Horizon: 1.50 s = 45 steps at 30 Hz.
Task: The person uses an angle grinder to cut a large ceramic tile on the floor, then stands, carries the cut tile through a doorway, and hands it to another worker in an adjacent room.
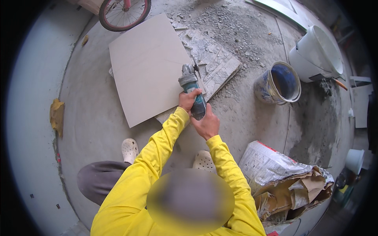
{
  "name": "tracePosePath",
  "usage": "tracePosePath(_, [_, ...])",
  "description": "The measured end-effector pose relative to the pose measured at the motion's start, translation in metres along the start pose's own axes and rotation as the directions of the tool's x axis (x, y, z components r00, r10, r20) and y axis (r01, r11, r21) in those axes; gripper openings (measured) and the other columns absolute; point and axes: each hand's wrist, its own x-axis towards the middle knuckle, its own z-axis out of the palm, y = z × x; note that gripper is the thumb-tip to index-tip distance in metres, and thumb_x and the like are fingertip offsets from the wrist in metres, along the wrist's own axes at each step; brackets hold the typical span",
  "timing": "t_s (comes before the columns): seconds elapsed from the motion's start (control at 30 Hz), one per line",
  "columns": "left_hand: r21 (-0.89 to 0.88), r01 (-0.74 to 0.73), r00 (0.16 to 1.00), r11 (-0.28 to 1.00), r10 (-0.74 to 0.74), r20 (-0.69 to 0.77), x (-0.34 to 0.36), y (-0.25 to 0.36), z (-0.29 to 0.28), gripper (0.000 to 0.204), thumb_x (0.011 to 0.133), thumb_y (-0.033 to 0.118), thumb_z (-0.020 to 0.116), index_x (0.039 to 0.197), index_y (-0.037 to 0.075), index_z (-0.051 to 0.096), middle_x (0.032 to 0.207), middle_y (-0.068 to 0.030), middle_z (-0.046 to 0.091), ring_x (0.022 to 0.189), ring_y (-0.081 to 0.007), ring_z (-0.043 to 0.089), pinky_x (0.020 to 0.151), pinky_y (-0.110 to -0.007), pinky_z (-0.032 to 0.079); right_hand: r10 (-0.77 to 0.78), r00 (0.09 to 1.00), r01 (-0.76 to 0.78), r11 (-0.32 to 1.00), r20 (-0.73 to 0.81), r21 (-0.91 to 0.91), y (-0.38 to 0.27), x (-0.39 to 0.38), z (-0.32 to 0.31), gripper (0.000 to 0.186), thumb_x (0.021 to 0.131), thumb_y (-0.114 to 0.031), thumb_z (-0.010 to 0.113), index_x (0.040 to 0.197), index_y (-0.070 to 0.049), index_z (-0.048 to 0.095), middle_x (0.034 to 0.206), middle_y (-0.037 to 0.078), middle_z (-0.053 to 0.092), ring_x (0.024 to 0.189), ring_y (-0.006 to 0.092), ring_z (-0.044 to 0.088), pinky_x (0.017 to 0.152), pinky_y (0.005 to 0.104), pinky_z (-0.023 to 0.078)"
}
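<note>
Both my hands are on a teal and grey angle grinder [191, 87]. My left hand [187, 100] wraps round its body just behind the metal gear head, and my right hand [207, 122] grips the dark rear end. The thin disc [196, 66] stands edge-on at the right edge of a large beige tile [147, 69]; whether it touches the tile I cannot tell. Beneath the tile lies a scored, dusty slab [214, 65] that sticks out to the right, with a narrow tile strip by the disc.
Grey rubble [240, 35] spreads beyond the slab. To the right stand a blue-stained bucket [275, 84] and a white bucket [315, 53]. A torn paper sack [275, 165] lies at lower right. A bicycle wheel [125, 13] is at the far left, near the wall [31, 118].
</note>
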Motion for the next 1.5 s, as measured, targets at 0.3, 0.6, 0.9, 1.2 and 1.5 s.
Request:
tracePosePath(0.3, [0.003, 0.035, 0.999, 0.999, -0.035, -0.004, 0.008, -0.008, -0.003, 0.025, 0.078, 0.015, 0.082, 0.092, -0.002, 0.069, 0.08, -0.0048, 0.067, 0.062, -0.0154, 0.063, 0.058, -0.032, 0.054, 0.054, 0.998, -0.052, 0.998, 0.034, -0.047, 0.004, 0.001, 0.003, 0.07, 0.073, -0.043, 0.079, 0.121, -0.001, 0.052, 0.087, 0.026, 0.071, 0.081, 0.0463, 0.069, 0.072, 0.0528, 0.056])
tracePosePath(0.6, [0.006, 0.008, 1.0, 1.0, -0.008, -0.027, 0.008, -0.013, -0.001, 0.025, 0.079, 0.016, 0.082, 0.091, 0.0, 0.067, 0.078, -0.0044, 0.065, 0.059, -0.0158, 0.062, 0.056, -0.033, 0.053, 0.054, 0.998, -0.052, 0.998, 0.044, -0.042, 0.007, 0.003, 0.002, 0.072, 0.072, -0.044, 0.079, 0.123, 0.001, 0.052, 0.089, 0.027, 0.071, 0.081, 0.0463, 0.07, 0.073, 0.0523, 0.056])
tracePosePath(0.9, [0.008, 0.022, 0.999, 1.0, -0.022, -0.03, 0.012, -0.014, -0.003, 0.027, 0.078, 0.018, 0.082, 0.092, -0.001, 0.068, 0.079, -0.0046, 0.066, 0.06, -0.0155, 0.062, 0.057, -0.032, 0.054, 0.064, 0.995, -0.061, 0.997, 0.071, -0.038, 0.006, 0.005, 0.0, 0.078, 0.071, -0.044, 0.079, 0.128, 0.003, 0.051, 0.088, 0.028, 0.07, 0.082, 0.0466, 0.07, 0.074, 0.0522, 0.056])
tracePosePath(1.2, [0.032, 0.037, 0.998, 0.999, -0.035, -0.044, 0.01, -0.01, -0.001, 0.027, 0.078, 0.02, 0.082, 0.089, -0.001, 0.069, 0.077, -0.0045, 0.065, 0.058, -0.0155, 0.062, 0.055, -0.032, 0.053, 0.066, 0.995, -0.064, 0.997, 0.072, -0.035, 0.004, 0.005, -0.001, 0.076, 0.072, -0.045, 0.079, 0.125, 0.002, 0.053, 0.087, 0.028, 0.071, 0.081, 0.0469, 0.069, 0.074, 0.0527, 0.056])
tracePosePath(1.5, [0.068, 0.073, 0.995, 0.995, -0.068, -0.07, 0.011, -0.005, 0.001, 0.029, 0.077, 0.022, 0.083, 0.089, -0.001, 0.069, 0.076, -0.0053, 0.065, 0.058, -0.0163, 0.062, 0.055, -0.032, 0.053, 0.06, 0.995, -0.055, 0.996, 0.074, -0.075, -0.002, 0.007, -0.004, 0.067, 0.073, -0.04, 0.079, 0.118, -0.002, 0.049, 0.086, 0.026, 0.069, 0.08, 0.0475, 0.068, 0.068, 0.0537, 0.055])
